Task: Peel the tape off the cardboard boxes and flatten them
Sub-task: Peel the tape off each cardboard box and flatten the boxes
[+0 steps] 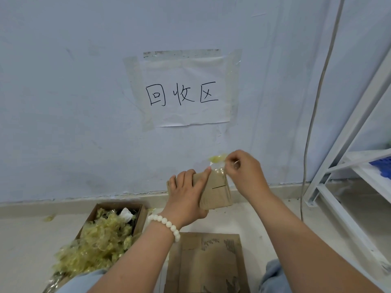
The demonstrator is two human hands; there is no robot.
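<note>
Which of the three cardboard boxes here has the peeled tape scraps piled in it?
The open box on the floor at left, heaped with yellowish tape. The small box is held in the left hand; the flat cardboard lies on the floor.

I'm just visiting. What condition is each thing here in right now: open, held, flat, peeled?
Small cardboard box: held up by the left hand.
Tape strip: partly peeled, pinched by the right hand.
Scrap box: open, overflowing with peeled tape.
Cardboard on the floor: flattened.
Paper sign: taped to the wall.
</note>
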